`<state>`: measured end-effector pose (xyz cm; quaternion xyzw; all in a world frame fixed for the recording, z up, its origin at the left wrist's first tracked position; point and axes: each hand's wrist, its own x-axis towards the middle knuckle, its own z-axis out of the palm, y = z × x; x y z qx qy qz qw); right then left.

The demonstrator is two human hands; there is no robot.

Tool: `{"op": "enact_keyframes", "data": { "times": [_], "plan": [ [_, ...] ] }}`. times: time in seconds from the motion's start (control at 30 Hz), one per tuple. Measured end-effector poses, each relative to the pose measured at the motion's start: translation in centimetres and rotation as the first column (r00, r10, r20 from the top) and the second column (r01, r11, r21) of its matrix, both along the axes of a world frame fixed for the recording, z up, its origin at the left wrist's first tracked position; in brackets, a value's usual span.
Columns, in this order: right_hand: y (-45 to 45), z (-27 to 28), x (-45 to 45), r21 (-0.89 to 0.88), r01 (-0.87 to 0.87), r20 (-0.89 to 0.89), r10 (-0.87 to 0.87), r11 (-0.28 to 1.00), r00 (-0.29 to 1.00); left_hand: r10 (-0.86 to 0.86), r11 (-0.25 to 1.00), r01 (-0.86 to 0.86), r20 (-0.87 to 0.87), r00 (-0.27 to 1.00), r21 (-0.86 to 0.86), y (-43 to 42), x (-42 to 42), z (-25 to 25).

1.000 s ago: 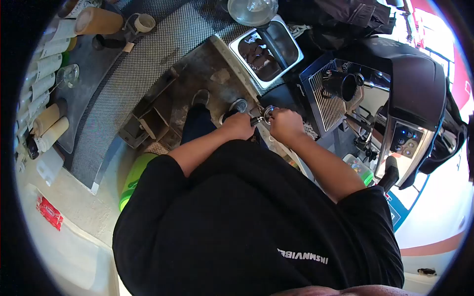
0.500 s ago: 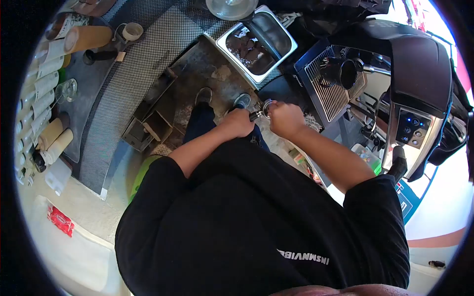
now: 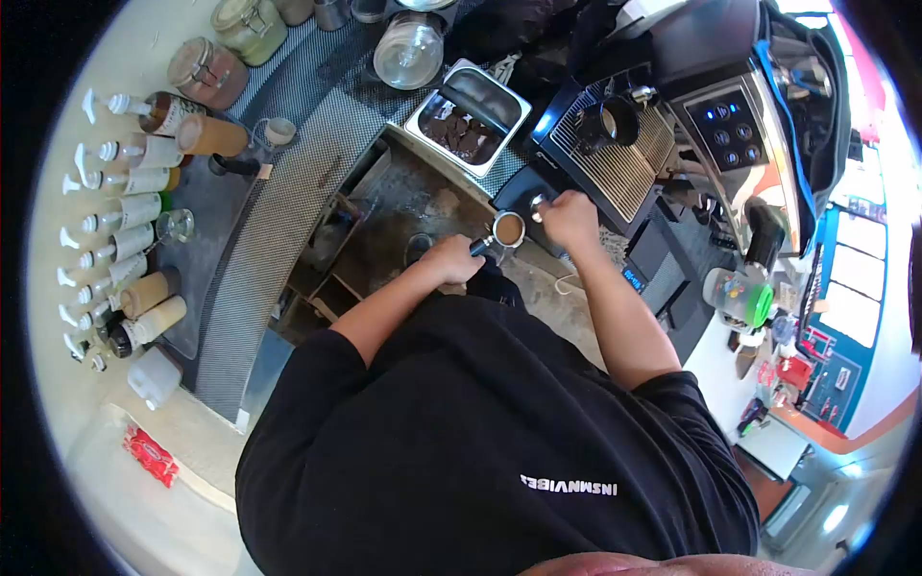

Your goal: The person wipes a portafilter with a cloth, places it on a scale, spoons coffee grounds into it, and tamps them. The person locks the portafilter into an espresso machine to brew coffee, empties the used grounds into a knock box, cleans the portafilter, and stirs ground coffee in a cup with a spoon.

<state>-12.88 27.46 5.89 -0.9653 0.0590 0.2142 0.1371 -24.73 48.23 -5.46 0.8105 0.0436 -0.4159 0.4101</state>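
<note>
My left hand (image 3: pixel 453 261) is wrapped round the black handle of a portafilter (image 3: pixel 508 228), whose round basket holds flat brown coffee grounds and faces up. My right hand (image 3: pixel 570 221) grips a small metal tamper (image 3: pixel 539 205), just right of the basket and apart from it. A black mat (image 3: pixel 526 192) lies beyond the tamper. Behind it stands the espresso machine (image 3: pixel 730 130), with a black cup (image 3: pixel 608 123) on its drip grate (image 3: pixel 615 163). A steel knock box (image 3: pixel 470 120) with a black bar holds dark spent coffee pucks.
Pump bottles (image 3: pixel 130 211) line the left wall beside a dark tray (image 3: pixel 206 206). Glass jars (image 3: pixel 250 29) stand at the back left. A large glass jar (image 3: pixel 409 56) is behind the knock box. A green-lidded tub (image 3: pixel 740 296) is at the right.
My right hand has lifted off the portafilter with the tamper and moved right, uncovering the coffee in the basket. The view has turned, showing more of the bottles and the right side.
</note>
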Motion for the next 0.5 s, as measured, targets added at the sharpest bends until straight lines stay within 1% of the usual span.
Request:
{"op": "enact_keyframes", "data": {
  "times": [0.03,0.07,0.1,0.13,0.17,0.23,0.27,0.3,0.37,0.4,0.43,0.5],
  "plan": [
    [-0.9,-1.6,0.7,0.021,0.050,0.024,-0.051,0.999,0.998,0.017,1.000,-0.016,-0.007,1.000,0.009,1.0,-0.4,0.5],
    [-2.1,-4.2,1.2,0.028,0.007,0.072,-0.009,1.000,0.997,0.035,0.999,-0.035,-0.010,0.999,0.020,1.9,-0.7,1.4],
    [-2.0,-4.3,1.0,0.150,0.130,-0.009,-0.130,0.980,0.992,0.054,0.998,-0.054,-0.010,0.998,0.033,2.9,-1.0,2.1],
    [-1.8,-4.4,1.0,0.260,0.253,-0.103,-0.234,0.932,0.967,0.031,0.999,-0.033,0.072,0.997,0.023,3.6,-1.4,2.3],
    [-1.7,-4.4,1.2,0.354,0.373,-0.205,-0.317,0.858,0.926,0.031,0.999,-0.031,0.045,0.999,0.011,4.1,-1.4,2.7],
    [-1.8,-3.2,-0.3,0.522,0.450,-0.260,-0.368,0.724,0.893,0.027,0.999,-0.027,-0.007,1.000,-0.022,5.0,-0.8,5.0],
    [-2.1,-2.4,-1.5,0.596,0.481,-0.284,-0.391,0.643,0.875,0.065,0.995,-0.069,-0.059,0.996,-0.070,5.1,-0.6,6.3],
    [-2.9,-2.0,-2.4,0.591,0.506,-0.319,-0.394,0.629,0.862,0.084,0.988,-0.091,-0.060,0.995,-0.122,5.0,-0.4,7.3],
    [-5.2,-2.4,-4.6,0.529,0.461,-0.351,-0.311,0.712,0.883,0.119,0.964,-0.130,-0.064,0.991,-0.232,4.3,0.1,9.2],
    [-5.5,-1.6,-6.1,0.592,0.430,-0.405,-0.210,0.682,0.890,0.142,0.939,-0.157,-0.070,0.987,-0.307,3.5,0.4,10.9],
    [-5.5,-0.3,-7.6,0.651,0.400,-0.446,-0.101,0.646,0.889,0.155,0.921,-0.174,-0.083,0.984,-0.349,2.5,0.7,11.6],
    [-4.1,1.0,-10.6,0.844,0.360,-0.410,0.045,0.398,0.911,0.116,0.883,-0.139,-0.079,0.990,-0.448,0.4,1.5,13.4]
  ]
}}
